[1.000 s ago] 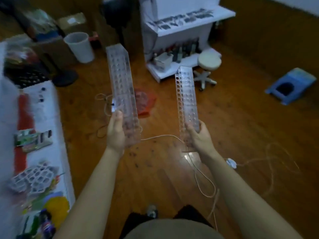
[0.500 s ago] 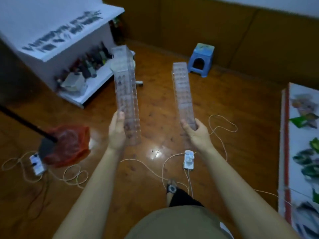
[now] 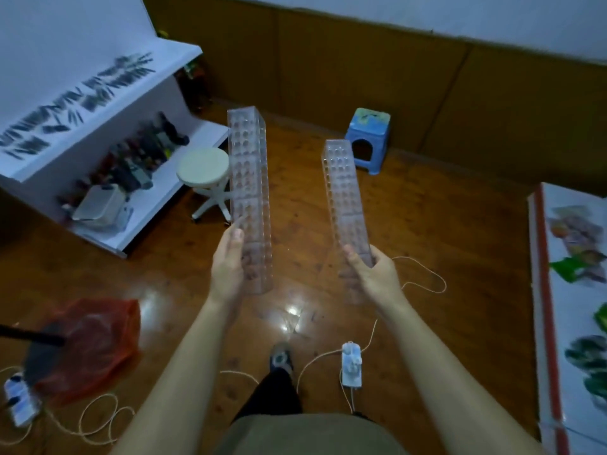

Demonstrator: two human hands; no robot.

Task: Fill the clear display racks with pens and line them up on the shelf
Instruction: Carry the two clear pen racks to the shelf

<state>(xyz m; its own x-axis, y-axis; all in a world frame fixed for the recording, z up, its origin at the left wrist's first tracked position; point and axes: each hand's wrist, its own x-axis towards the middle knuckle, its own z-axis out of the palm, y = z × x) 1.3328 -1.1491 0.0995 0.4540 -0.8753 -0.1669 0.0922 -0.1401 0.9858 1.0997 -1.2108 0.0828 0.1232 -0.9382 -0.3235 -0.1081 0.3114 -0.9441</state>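
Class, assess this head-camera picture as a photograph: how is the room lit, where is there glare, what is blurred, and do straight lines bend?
Head view: dim, bluish light; a bright glare spot on the wooden floor just below centre; the dark items on the white shelf smear with blur; the wall panelling's top edge bows, wide-angle distortion; both clear racks look fairly sharp.

Small stockroom-like shop space; white display shelf (image 3: 98, 103) of pens (image 3: 82, 96); wood floor (image 3: 443, 224); plastic stool (image 3: 369, 137)

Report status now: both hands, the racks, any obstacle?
Left hand holds left rack, right hand holds right rack. Both racks empty, no pens. White stool ahead, power strip by the foot.
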